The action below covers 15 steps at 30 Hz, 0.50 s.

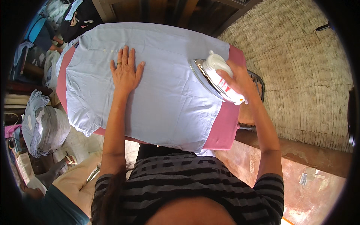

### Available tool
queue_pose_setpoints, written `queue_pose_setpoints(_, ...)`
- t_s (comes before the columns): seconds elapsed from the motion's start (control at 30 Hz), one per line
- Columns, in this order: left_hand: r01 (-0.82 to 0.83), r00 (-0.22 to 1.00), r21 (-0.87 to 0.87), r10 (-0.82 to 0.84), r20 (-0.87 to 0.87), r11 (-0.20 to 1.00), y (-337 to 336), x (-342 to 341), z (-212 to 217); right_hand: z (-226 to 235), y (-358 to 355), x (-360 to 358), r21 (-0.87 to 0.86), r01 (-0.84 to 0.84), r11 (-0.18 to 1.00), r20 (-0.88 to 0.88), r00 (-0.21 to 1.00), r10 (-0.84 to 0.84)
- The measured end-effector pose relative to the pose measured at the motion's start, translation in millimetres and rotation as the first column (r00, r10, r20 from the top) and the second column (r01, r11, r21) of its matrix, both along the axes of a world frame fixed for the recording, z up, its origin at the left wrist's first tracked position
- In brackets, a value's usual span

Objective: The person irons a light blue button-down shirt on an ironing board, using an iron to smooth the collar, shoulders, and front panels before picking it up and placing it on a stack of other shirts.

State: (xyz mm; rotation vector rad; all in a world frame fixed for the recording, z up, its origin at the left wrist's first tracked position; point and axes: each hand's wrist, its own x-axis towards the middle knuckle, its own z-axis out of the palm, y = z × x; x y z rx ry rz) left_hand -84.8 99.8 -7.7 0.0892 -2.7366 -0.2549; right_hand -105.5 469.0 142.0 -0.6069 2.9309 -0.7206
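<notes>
1. The right hand (239, 79) is closed around the handle of the white iron (213, 68), near the right end of the pale blue shirt (161, 93); whether its soleplate (206, 83) touches cloth, I cannot tell.
2. The left hand (126, 73) lies palm-down on the shirt, fingers straight, thumb apart.
3. The shirt is spread over a pink-covered board (222, 135).
4. Left of the board sits a clothes bundle (50, 129).

The ironing board (222, 137) supports a light-blue shirt (165, 112), spread flat; pink cover (237, 56) is exposed at the left and right edges.
</notes>
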Motion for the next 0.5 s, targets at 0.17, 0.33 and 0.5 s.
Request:
queue_pose_setpoints(0.17,-0.015,1.0,-0.03,0.015,0.002,0.999,-1,-2,-1,0,-34,-28,-0.05,-0.161,0.986,0.117,0.979,0.166)
queue_pose_setpoints(0.33,-0.008,1.0,0.008,0.008,-0.025,1.0,2,-4,3,2,-66,-42,-0.059,-0.198,0.978,0.061,0.978,0.201)
queue_pose_setpoints(0.5,-0.001,0.999,0.047,0.003,-0.047,0.999,1,-2,3,2,-105,-64,-0.026,-0.291,0.957,0.053,0.955,0.292)
